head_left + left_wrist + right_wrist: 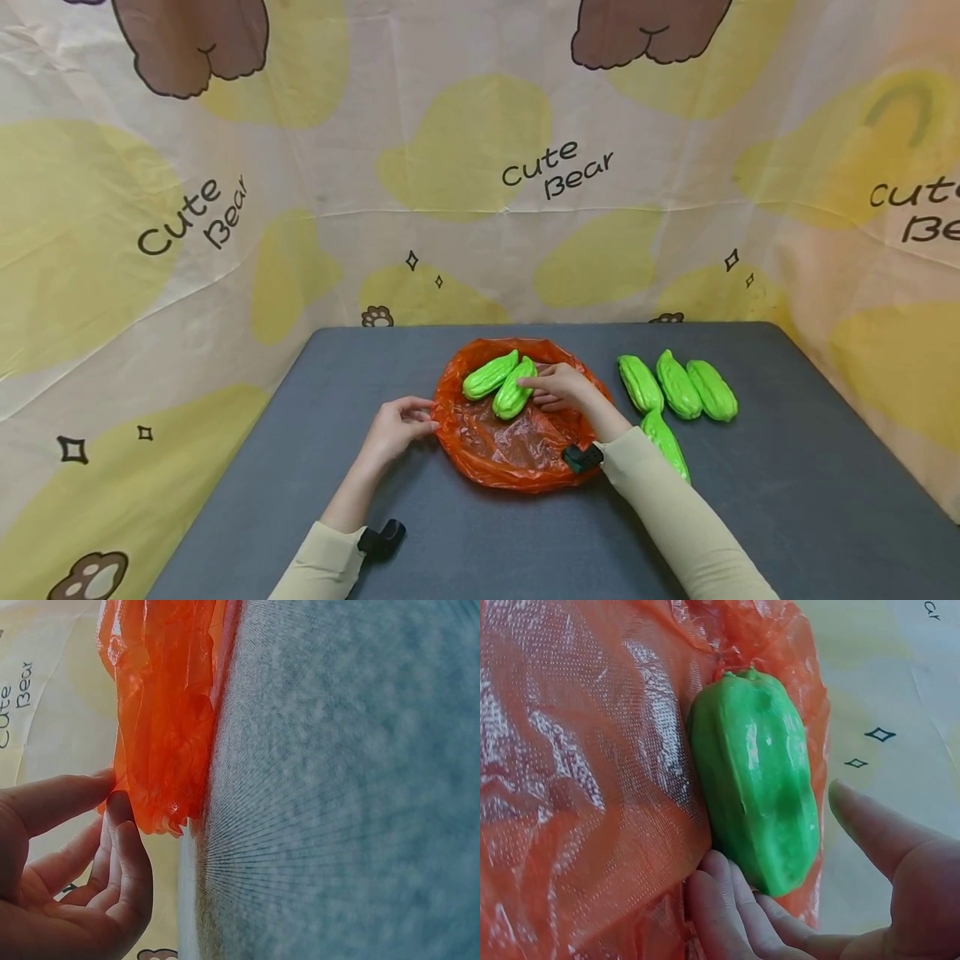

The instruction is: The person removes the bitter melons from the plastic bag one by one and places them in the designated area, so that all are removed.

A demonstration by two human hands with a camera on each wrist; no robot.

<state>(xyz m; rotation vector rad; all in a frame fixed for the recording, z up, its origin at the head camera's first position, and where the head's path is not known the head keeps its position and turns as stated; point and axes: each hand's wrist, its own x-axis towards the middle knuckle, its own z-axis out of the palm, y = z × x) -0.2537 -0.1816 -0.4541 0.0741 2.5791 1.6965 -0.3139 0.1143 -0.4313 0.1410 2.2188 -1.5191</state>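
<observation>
An orange plastic bag (pixel 517 477), spread open with a rolled-down rim, sits on the table. Inside it lie two bright green, ridged gourd-like vegetables, one on the left (pixel 490 375) and one on the right (pixel 513 396). My left hand (pixel 397 429) pinches the bag's left rim between thumb and fingertips, as the left wrist view shows. My right hand (pixel 562 390) reaches over the bag's right side to the right-hand vegetable. In the right wrist view, its fingertips are right at the lower end of that vegetable (pixel 757 780), while the thumb stands apart from it.
To the bag's right, three more green vegetables (pixel 678 386) lie in a row on the dark grey table (pixel 787 500). Another one (pixel 664 443) lies nearer, partly behind the right sleeve. A patterned cloth (pixel 465 150) hangs behind and at the sides.
</observation>
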